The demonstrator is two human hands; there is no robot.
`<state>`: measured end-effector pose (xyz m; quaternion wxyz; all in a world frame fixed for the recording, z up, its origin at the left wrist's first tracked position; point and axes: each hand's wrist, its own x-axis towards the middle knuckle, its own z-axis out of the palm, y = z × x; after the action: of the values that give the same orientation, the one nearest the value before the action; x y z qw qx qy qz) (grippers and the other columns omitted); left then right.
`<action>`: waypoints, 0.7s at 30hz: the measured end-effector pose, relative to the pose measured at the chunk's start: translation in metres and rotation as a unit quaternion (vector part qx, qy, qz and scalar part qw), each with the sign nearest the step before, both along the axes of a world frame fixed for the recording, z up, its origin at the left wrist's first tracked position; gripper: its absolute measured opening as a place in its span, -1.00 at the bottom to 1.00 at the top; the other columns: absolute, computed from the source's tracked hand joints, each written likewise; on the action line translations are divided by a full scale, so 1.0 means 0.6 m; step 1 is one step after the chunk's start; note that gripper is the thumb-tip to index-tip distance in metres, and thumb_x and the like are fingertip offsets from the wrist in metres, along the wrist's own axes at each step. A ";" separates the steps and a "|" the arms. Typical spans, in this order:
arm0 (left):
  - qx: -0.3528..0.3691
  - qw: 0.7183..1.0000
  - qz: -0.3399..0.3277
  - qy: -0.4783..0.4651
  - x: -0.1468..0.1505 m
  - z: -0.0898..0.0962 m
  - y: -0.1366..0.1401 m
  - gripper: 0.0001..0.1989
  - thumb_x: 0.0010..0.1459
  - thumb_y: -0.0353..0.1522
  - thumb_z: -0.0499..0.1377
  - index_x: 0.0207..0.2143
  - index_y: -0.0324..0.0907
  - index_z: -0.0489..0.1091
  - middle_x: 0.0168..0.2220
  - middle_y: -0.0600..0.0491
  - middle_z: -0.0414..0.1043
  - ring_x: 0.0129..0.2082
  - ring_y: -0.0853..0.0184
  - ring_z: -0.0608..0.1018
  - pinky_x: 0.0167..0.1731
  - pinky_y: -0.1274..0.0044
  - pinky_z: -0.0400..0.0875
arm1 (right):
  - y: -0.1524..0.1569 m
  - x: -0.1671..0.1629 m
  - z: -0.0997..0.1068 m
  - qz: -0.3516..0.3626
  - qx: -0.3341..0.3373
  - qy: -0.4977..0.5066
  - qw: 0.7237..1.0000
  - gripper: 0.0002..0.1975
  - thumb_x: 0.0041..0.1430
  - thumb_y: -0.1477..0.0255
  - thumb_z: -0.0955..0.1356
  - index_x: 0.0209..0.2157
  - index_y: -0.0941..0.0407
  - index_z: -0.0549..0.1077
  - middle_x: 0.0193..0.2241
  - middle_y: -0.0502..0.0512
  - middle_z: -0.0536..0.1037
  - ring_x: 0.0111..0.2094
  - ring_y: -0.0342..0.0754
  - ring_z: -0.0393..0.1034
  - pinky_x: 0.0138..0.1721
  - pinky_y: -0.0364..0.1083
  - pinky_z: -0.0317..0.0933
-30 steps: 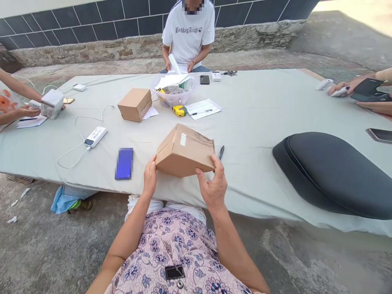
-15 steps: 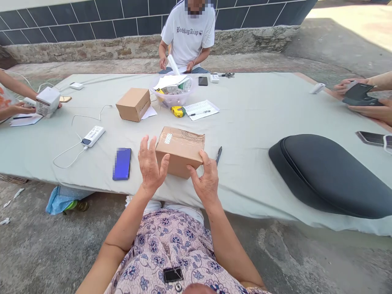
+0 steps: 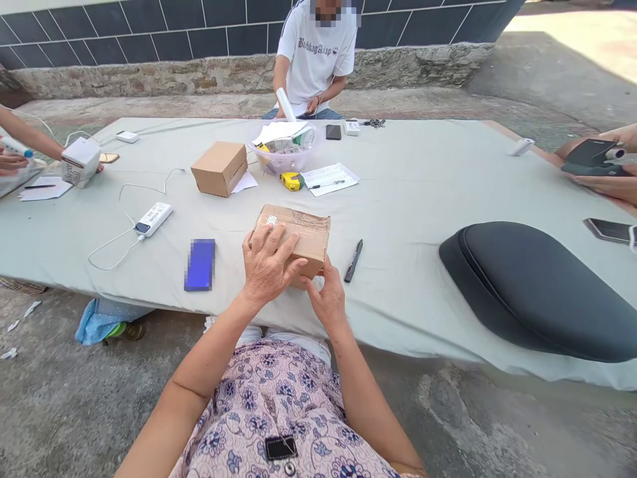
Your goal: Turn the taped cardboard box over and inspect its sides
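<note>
A: Start wide. What's the setup?

B: A long table under a pale green cloth point(image 3: 423, 199), with a black padded seat cushion point(image 3: 537, 285) lying at the right. The cardboard box point(image 3: 306, 236) sits near the front edge, right before the person.

A: And the hands?

B: The left hand point(image 3: 266, 269) lies flat over the box's top and near face, fingers spread, pressing rather than gripping. The right hand point(image 3: 326, 299) cups the lower near corner, fingers curled lightly against the cardboard.

A: How would you handle the box well from here?

B: I'd say keep the base steady with the right hand while the left feels along the top seam, and keep the small white label point(image 3: 271, 220) uncovered.

A: Anything close by?

B: A black pen point(image 3: 353, 260) just right of the box and a blue phone point(image 3: 200, 264) to its left; best not to knock either.
</note>
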<state>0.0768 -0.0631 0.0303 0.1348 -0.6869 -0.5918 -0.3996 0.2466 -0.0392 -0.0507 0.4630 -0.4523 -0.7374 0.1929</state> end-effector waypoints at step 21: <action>0.111 0.991 0.048 -0.057 -0.072 -0.015 -0.058 -0.41 0.34 0.03 -0.06 0.09 -0.15 0.48 0.13 -0.15 0.47 0.21 0.10 0.40 0.26 0.28 0.21 | -0.021 -0.020 -0.030 0.054 -0.162 -0.007 0.985 -0.35 0.27 0.27 0.26 0.37 0.06 0.13 -0.01 0.20 0.62 -0.18 0.04 0.57 -0.09 0.05 0.43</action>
<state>0.0333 -0.0981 0.0215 0.1953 -0.6147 -0.5832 -0.4939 0.2346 -0.0515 -0.0687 0.3673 -0.4818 -0.7234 0.3311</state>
